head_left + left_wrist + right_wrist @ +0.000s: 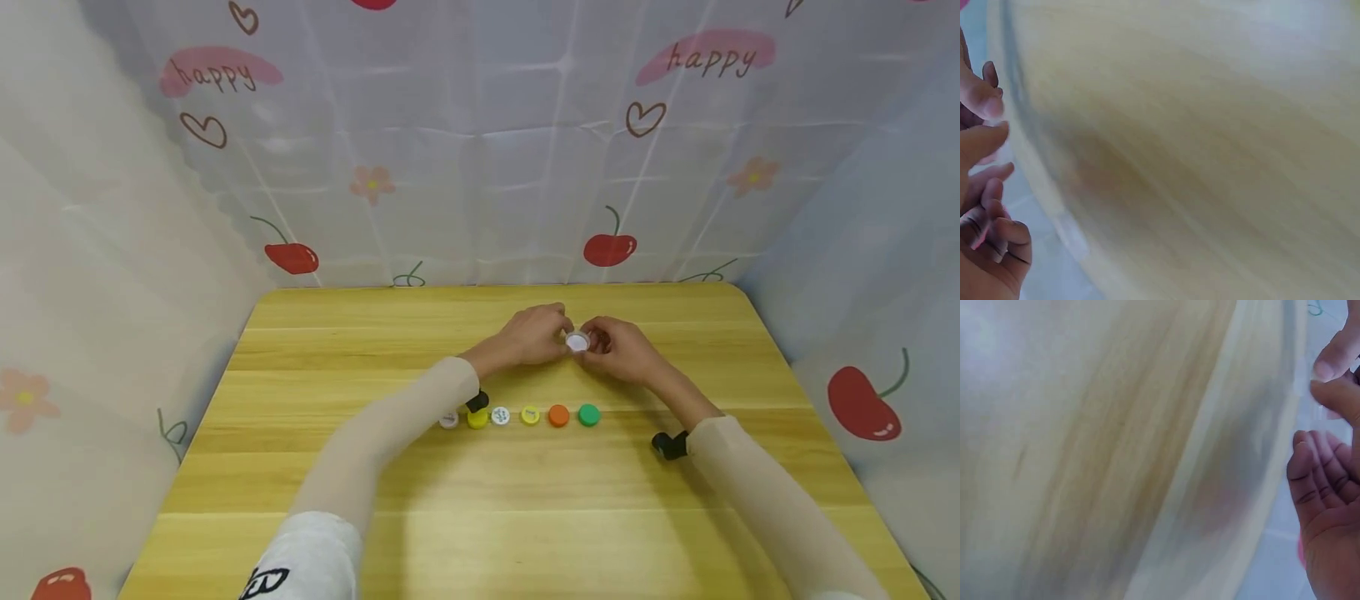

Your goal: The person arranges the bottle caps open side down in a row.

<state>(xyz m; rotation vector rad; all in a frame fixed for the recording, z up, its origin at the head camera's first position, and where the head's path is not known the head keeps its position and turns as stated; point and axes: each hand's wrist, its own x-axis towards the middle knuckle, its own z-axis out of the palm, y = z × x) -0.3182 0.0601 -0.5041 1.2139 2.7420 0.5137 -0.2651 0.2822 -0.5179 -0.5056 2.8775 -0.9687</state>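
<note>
Both hands meet above the far part of the wooden table. Between them is a small round white cap [577, 342] with a greyish rim, its pale face turned up toward the head camera. My left hand [536, 335] pinches it from the left with thumb and finger. From the right, my right hand [618, 350] pinches the same cap, its other fingers curled. At the left wrist view's edge show the left fingers [985, 147]; the right wrist view catches the right hand [1332, 494] at its edge. The cap is mostly hidden by fingers in both wrist views.
Nearer me, a row of bottle caps lies on the table [517, 483]: pinkish-white [448, 421], yellow [477, 420], patterned white [500, 416], another yellow [530, 415], orange [558, 415] and green [588, 415]. The left forearm passes close to the row's left end. A printed curtain [480, 167] hangs behind.
</note>
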